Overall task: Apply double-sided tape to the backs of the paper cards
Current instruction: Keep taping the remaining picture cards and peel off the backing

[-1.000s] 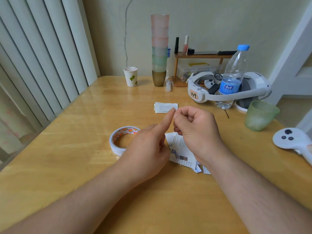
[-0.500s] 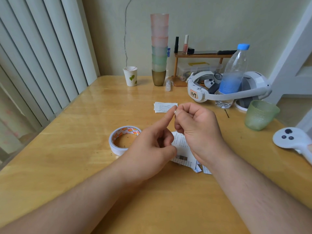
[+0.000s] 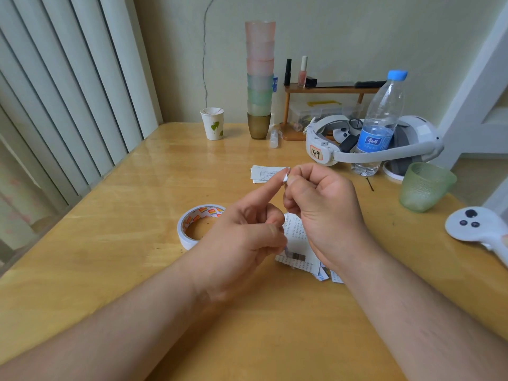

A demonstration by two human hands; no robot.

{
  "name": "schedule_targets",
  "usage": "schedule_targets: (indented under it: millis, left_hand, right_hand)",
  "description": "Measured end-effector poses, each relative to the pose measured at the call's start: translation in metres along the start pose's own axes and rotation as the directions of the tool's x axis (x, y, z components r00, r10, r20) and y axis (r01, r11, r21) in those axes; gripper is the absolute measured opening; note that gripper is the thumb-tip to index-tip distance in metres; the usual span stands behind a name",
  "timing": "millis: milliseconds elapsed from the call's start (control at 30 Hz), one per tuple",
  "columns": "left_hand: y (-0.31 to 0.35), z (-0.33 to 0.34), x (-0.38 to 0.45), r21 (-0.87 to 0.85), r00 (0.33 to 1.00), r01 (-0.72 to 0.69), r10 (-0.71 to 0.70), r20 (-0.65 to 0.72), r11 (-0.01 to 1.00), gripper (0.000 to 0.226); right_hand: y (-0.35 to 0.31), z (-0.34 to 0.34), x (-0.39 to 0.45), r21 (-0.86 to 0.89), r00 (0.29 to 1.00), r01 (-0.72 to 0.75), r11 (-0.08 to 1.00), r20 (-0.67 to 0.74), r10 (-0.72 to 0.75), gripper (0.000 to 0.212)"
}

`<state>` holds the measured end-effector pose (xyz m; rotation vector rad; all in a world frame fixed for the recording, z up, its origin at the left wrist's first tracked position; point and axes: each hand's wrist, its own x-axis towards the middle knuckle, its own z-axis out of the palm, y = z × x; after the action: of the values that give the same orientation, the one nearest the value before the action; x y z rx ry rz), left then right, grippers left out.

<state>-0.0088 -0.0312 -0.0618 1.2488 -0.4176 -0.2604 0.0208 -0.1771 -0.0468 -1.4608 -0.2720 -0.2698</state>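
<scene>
Head view is showing both hands raised above the wooden table (image 3: 115, 270). The right hand (image 3: 324, 213) is curling into a loose fist, its thumb and forefinger pinching a small white tape piece (image 3: 286, 177) at the fingertips. The left hand (image 3: 244, 240) is pointing its index finger straight toward that piece, the fingertip touching it, while its other fingers are folding into the palm; whether they are gripping anything I cannot tell. Directly under the hands, a loose pile of printed paper cards (image 3: 298, 243) is lying flat on the table, partly hidden by the right wrist. At 9 o'clock from the pile, just beside the left hand, the tape roll (image 3: 196, 224) is lying flat. At 12 o'clock from the hands, a small card stack (image 3: 265, 174) is resting apart from the pile. Farther out at 1 o'clock a water bottle (image 3: 380, 125) is standing upright against a white headset (image 3: 412, 141), and at 3 o'clock a green glass (image 3: 424, 187) is sitting near a white controller (image 3: 472, 225).
</scene>
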Motion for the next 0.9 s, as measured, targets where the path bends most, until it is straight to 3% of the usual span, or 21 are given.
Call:
schedule_targets:
  millis: [200,367,667,900]
  left_hand:
    - [0.0,-0.001,-0.003,0.396,0.987,-0.074,0.124,-0.103,0.915,0.088]
    - [0.0,-0.002,-0.005,0.576,0.972,-0.092,0.199,-0.126,0.812,0.09]
    - [0.0,-0.007,-0.002,0.689,0.961,-0.089,0.245,-0.131,0.72,0.084]
    - [-0.001,-0.008,-0.002,0.687,0.965,-0.079,0.228,-0.129,0.722,0.087]
  right_hand:
    - [-0.006,0.0,0.0,0.064,0.995,-0.093,0.994,-0.034,0.096,0.022]
    - [-0.011,-0.003,0.001,0.063,0.991,-0.136,0.989,-0.006,0.137,0.02]
    - [-0.01,-0.004,0.002,0.042,0.972,-0.233,0.972,0.021,0.232,0.013]
    - [-0.012,-0.005,0.002,0.076,0.964,-0.266,0.961,0.025,0.265,0.013]
